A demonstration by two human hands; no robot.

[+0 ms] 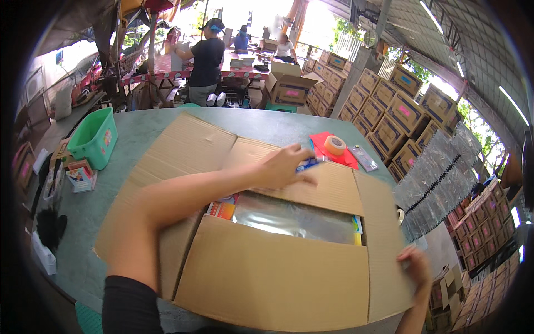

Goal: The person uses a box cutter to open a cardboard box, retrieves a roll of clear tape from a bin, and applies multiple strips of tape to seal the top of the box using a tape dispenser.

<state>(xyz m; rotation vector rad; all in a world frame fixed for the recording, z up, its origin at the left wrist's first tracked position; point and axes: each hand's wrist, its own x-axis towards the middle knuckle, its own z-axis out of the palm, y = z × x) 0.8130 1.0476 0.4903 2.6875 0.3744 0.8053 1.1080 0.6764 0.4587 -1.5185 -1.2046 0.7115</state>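
Note:
A large cardboard box (278, 273) stands in front of me with its flaps folded outward. Through the gap between its near and far flaps I see a shiny clear plastic sheet (289, 218) over colourful printed items (222, 210). My left hand (285, 168) reaches across above the far flap, slightly blurred, its fingers closed on a small blue tool (307, 165) whose kind I cannot make out. At the outer edge of the right flap (385, 245) is my right hand (415, 266), fingers curled; whether they grip the flap is unclear.
Beyond the far flap lie a tape roll (335, 145), a red sheet (320, 142) and a small clear packet (362, 158). A green bin (94, 138) stands on the table's left. Stacked cartons (392, 119) and plastic packs (439, 181) are at right. People work at a far table (167, 69).

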